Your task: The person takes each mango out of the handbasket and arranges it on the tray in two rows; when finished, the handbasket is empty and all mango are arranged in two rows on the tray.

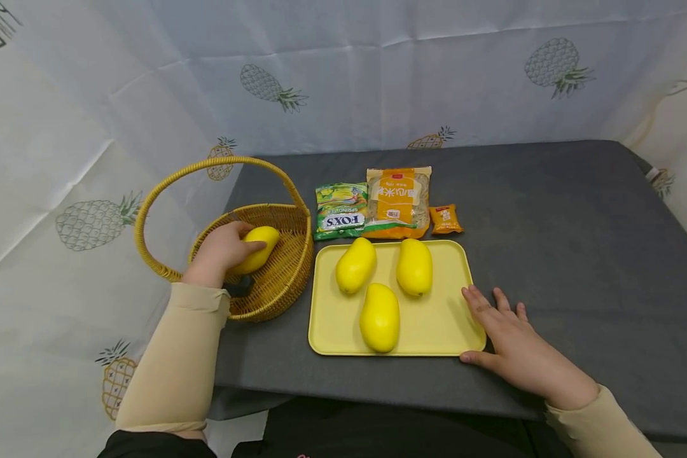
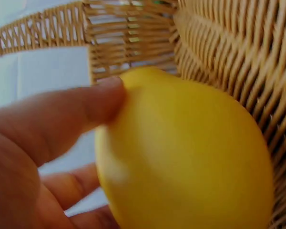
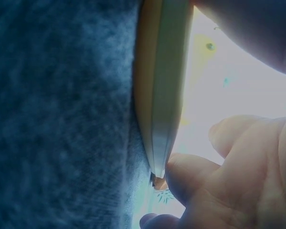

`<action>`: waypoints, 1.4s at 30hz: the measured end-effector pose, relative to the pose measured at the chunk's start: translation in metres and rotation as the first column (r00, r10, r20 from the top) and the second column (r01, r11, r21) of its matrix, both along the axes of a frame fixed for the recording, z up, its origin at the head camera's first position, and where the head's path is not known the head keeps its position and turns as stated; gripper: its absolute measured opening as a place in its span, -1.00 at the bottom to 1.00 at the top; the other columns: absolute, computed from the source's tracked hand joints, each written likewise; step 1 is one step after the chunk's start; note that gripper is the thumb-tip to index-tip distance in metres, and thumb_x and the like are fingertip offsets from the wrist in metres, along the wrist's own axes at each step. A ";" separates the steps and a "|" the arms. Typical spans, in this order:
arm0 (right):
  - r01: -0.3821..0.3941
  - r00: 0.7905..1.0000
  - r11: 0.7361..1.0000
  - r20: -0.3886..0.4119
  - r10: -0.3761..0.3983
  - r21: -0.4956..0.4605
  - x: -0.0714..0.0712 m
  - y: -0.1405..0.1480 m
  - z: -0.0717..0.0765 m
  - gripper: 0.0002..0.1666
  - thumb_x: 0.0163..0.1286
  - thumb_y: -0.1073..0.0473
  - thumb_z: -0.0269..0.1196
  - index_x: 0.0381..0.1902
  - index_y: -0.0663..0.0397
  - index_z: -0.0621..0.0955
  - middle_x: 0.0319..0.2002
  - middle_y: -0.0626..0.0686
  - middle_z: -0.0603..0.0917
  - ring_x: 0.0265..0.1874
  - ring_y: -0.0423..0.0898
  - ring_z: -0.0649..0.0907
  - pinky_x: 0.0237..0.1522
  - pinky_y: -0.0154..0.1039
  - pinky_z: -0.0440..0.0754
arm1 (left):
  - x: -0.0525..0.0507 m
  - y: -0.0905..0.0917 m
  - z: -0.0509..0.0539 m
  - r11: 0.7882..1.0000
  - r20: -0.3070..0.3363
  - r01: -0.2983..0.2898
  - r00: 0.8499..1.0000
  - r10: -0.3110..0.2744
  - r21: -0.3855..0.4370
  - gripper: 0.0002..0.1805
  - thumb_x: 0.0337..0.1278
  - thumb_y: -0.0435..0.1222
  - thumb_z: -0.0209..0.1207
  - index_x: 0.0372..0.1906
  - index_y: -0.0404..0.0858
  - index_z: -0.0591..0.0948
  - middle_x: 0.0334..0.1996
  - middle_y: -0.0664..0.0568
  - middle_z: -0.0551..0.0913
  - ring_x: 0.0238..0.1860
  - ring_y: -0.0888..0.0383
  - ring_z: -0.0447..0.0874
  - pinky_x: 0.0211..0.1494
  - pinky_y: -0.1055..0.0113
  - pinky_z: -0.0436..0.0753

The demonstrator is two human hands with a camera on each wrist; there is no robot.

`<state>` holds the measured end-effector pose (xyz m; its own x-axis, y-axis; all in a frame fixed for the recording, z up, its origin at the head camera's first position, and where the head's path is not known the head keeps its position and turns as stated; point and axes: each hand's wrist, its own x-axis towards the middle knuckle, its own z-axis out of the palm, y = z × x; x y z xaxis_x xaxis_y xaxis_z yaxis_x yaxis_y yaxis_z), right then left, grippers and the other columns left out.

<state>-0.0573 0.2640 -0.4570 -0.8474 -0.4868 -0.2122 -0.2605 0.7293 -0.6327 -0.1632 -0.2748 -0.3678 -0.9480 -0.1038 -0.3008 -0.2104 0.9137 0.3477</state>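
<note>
A yellow mango (image 1: 261, 249) is gripped by my left hand (image 1: 222, 249), thumb on one side and fingers on the other, in the left wrist view as well. Hand and fruit are inside the wicker basket (image 1: 289, 273), whose tall arched handle rises over the wrist. To its right lies a pale yellow tray (image 1: 435, 327) bearing three more mangoes: one at the back left (image 1: 356, 265), one at the back right (image 1: 415, 267) and one at the front (image 1: 380, 318). My right hand (image 1: 515, 346), fingers spread, touches the tray's right edge, also seen close up in the right wrist view.
Behind the tray lie a green FOX'S candy bag (image 1: 341, 210), a larger orange and clear snack packet (image 1: 399, 202) and a small orange packet (image 1: 446, 219). Dark grey cloth (image 1: 578, 254) covers the table. A white curtain with pineapple prints (image 1: 349, 95) hangs behind and at the left.
</note>
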 end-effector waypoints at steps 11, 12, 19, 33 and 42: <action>0.007 1.000 1.000 0.007 -0.007 0.003 0.001 -0.001 -0.001 0.45 0.32 -0.23 0.58 0.86 -0.11 -0.05 0.80 0.26 0.04 0.72 0.59 -0.19 0.54 0.71 -0.33 | 0.010 0.025 0.004 0.973 -0.190 -0.003 0.981 0.048 0.229 -0.21 0.53 0.08 0.36 0.66 -0.16 0.44 0.49 -0.23 0.57 0.42 -0.25 0.56 0.43 -0.22 0.60; 0.007 1.000 1.000 0.007 -0.007 0.003 0.001 -0.001 0.000 0.45 0.32 -0.23 0.58 0.86 -0.11 -0.06 0.80 0.26 0.04 0.72 0.59 -0.19 0.54 0.71 -0.33 | 0.011 0.028 0.005 0.968 -0.214 0.003 0.975 0.052 0.252 -0.21 0.52 0.07 0.37 0.66 -0.15 0.45 0.49 -0.21 0.58 0.41 -0.24 0.57 0.42 -0.22 0.61; 0.007 1.000 1.000 0.007 -0.007 0.000 0.000 -0.001 0.000 0.45 0.33 -0.20 0.58 0.86 -0.11 -0.06 0.80 0.26 0.04 0.72 0.59 -0.19 0.53 0.71 -0.33 | 0.025 0.043 0.014 0.937 -0.335 0.014 0.936 0.111 0.349 -0.21 0.44 0.08 0.44 0.63 -0.07 0.50 0.40 -0.11 0.64 0.35 -0.15 0.61 0.34 -0.15 0.68; 0.006 1.000 1.000 0.002 -0.006 -0.002 0.001 0.000 0.000 0.44 0.33 -0.22 0.57 0.86 -0.12 -0.06 0.80 0.27 0.05 0.72 0.60 -0.18 0.53 0.71 -0.32 | 0.054 0.090 0.037 0.924 -0.530 0.143 0.845 0.072 0.354 -0.30 0.32 -0.08 0.57 0.47 -0.19 0.64 0.26 -0.07 0.74 0.16 -0.03 0.72 0.09 0.10 0.76; 0.000 1.000 1.000 -0.006 0.000 -0.003 0.001 0.000 0.004 0.43 0.34 -0.21 0.57 0.86 -0.10 -0.05 0.80 0.28 0.05 0.71 0.62 -0.18 0.52 0.73 -0.31 | 0.072 0.131 0.034 0.880 -0.589 0.317 0.806 -0.054 0.354 -0.29 0.19 -0.18 0.64 0.43 -0.21 0.68 0.21 -0.07 0.76 0.03 -0.01 0.78 -0.06 0.04 0.85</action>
